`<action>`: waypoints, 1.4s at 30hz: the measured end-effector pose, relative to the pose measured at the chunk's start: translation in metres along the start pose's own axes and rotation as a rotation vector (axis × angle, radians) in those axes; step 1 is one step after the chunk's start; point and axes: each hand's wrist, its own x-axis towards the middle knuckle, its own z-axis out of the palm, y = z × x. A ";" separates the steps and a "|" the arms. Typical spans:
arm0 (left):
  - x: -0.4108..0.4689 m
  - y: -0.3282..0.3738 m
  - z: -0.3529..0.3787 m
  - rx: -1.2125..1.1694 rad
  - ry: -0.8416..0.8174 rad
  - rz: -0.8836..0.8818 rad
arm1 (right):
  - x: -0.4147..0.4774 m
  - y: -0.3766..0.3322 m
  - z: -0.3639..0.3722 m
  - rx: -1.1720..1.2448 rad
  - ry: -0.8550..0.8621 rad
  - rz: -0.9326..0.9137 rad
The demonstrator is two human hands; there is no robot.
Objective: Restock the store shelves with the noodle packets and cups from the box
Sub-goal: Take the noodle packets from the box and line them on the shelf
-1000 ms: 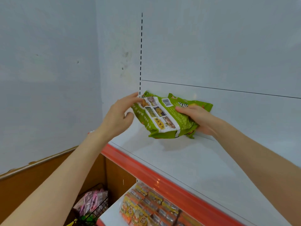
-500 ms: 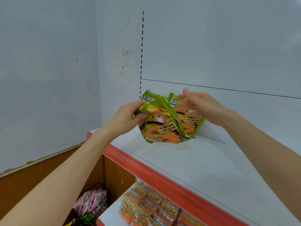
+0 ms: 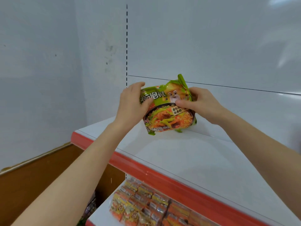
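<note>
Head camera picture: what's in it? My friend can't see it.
Two hands hold a green noodle packet upright on a white shelf with a red edge, left hand gripping its left side, right hand its right. Orange and yellow packets lie on the shelf below.

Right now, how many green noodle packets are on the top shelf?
1 shows: the packet stands on the shelf, held by the left hand and right hand; another may hide behind.
</note>
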 end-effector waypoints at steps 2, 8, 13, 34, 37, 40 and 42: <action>-0.008 -0.004 0.004 -0.037 0.052 -0.057 | -0.005 0.004 -0.008 0.133 0.033 0.059; -0.046 -0.001 0.023 0.077 -0.398 -0.097 | -0.019 0.020 -0.039 0.325 0.207 0.200; -0.075 0.014 0.044 0.301 -0.816 -0.144 | -0.033 0.047 -0.065 0.351 0.372 0.271; -0.090 0.018 0.050 0.392 -0.764 -0.156 | -0.009 0.137 -0.065 -0.022 0.464 0.460; -0.091 0.017 0.050 0.399 -0.754 -0.146 | -0.010 0.134 -0.066 -0.107 0.463 0.481; -0.091 0.016 0.051 0.402 -0.750 -0.136 | -0.016 0.127 -0.070 -0.130 0.429 0.513; -0.091 0.016 0.051 0.397 -0.758 -0.141 | -0.023 0.117 -0.075 -0.169 0.385 0.539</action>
